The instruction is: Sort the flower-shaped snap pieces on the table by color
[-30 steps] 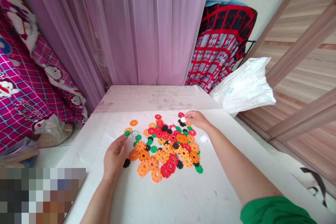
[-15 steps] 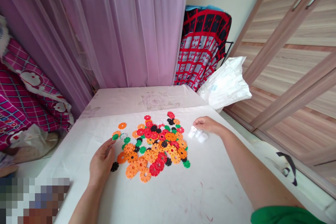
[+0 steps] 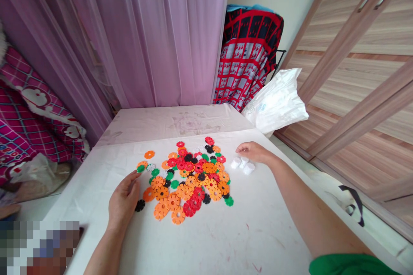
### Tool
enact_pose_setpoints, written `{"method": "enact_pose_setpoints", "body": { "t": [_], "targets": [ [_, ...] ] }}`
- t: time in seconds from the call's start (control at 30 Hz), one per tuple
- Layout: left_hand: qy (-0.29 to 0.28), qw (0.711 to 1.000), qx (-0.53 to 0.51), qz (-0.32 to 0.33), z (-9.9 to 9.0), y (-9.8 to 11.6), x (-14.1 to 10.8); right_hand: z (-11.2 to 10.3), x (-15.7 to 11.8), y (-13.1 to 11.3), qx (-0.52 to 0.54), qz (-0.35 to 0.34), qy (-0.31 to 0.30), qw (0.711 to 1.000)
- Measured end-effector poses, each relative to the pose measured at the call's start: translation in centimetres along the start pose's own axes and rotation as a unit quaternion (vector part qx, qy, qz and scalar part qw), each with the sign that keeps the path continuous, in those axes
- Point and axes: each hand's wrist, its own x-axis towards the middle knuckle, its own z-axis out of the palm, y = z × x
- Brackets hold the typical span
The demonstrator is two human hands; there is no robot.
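A loose pile of slotted plastic discs (image 3: 190, 180) in orange, red, black, green and white spreads over the white tablecloth. My left hand (image 3: 124, 195) rests at the pile's left side, fingers loosely curved and nothing seen in them. Its fingertips come close to a green disc (image 3: 140, 168), and a black disc (image 3: 140, 205) lies by its palm side. To the right of the pile, my right hand (image 3: 253, 152) hovers with slightly bent fingers, no disc visible in them. Just below those fingers sits a small group of white discs (image 3: 243, 164), apart from the pile.
The cloth-covered table (image 3: 206, 245) stands against a purple curtain (image 3: 161, 38). A white plastic bag (image 3: 277, 103) is at its far right corner, beside a wooden wardrobe (image 3: 361, 73). A pink plaid cloth (image 3: 32, 116) hangs at the left.
The white disc at my right fingertips has been let go and lies with the other white discs. My right hand has stayed above them; my left hand has hardly moved.
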Motion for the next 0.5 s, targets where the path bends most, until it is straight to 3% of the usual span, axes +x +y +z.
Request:
{"method": "enact_pose_setpoints", "body": {
  "t": [0.17, 0.37, 0.5],
  "targets": [
    [-0.003, 1.000, -0.005, 0.016, 0.1, -0.3, 0.1, 1.6, 0.7, -3.1, -0.112, -0.050, 0.002, 0.992],
    [0.011, 1.000, -0.008, 0.027, 0.3, -0.8, 0.1, 5.9, 3.2, -8.5, -0.221, -0.094, -0.007, 0.971],
    [0.014, 0.999, -0.012, 0.038, 0.3, -0.9, 0.1, 8.1, 5.0, -10.4, -0.276, -0.089, -0.004, 0.957]
  ]
}}
